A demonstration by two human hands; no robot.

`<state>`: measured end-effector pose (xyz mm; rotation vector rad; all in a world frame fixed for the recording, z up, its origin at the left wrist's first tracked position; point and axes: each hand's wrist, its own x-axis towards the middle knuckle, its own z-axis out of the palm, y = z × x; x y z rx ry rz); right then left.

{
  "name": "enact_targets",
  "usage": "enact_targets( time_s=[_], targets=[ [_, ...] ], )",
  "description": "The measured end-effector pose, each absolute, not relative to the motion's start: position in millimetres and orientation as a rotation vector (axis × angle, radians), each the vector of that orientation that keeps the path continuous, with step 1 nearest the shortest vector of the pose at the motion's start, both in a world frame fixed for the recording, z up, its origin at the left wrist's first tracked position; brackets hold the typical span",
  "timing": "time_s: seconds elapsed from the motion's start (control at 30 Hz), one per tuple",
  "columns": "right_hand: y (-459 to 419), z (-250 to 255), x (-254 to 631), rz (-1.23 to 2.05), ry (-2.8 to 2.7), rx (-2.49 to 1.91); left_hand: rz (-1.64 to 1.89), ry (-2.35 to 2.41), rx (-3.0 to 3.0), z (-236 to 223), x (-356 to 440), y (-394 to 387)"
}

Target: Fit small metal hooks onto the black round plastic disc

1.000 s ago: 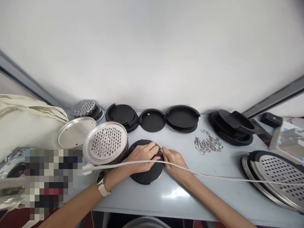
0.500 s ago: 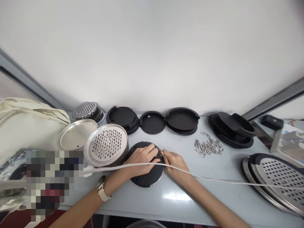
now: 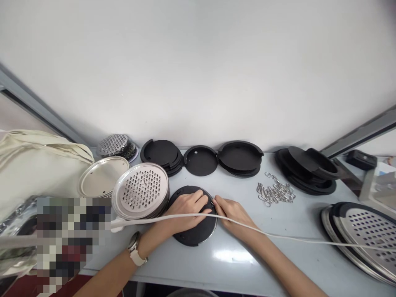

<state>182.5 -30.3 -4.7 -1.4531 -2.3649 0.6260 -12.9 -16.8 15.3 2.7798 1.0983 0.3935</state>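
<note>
A black round plastic cover (image 3: 202, 231) with a thin metal rim along its right side lies on the table in front of me. My left hand (image 3: 187, 210) rests over the cover, its fingers bent and holding it down near the right edge. At that edge, the thumb and fingers of my right hand (image 3: 230, 214) are closed on a small metal hook (image 3: 212, 202). Only a bit of the hook shows between the fingertips. Right of the hands lies a loose pile of metal wire hooks (image 3: 275, 193).
Metal grater discs (image 3: 142, 190) are stacked at left, beside plain metal discs (image 3: 103, 176). Black covers (image 3: 201, 161) line the wall; another pile (image 3: 312, 169) is at back right. Large grater discs (image 3: 368, 231) stand at front right. A white cable (image 3: 291, 236) crosses the view.
Both hands stay on the black cover with almost the same grip. The whole view has shifted slightly, so everything appears a little further right and lower.
</note>
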Motion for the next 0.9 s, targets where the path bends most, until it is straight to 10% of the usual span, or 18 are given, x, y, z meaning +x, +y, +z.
enact_targets(
  time_s=[0.9],
  targets=[
    [-29.9,-4.3,184.0,0.679,-2.371,-1.43,0.39,1.167,2.735,23.9,-12.2,-19.7]
  ],
)
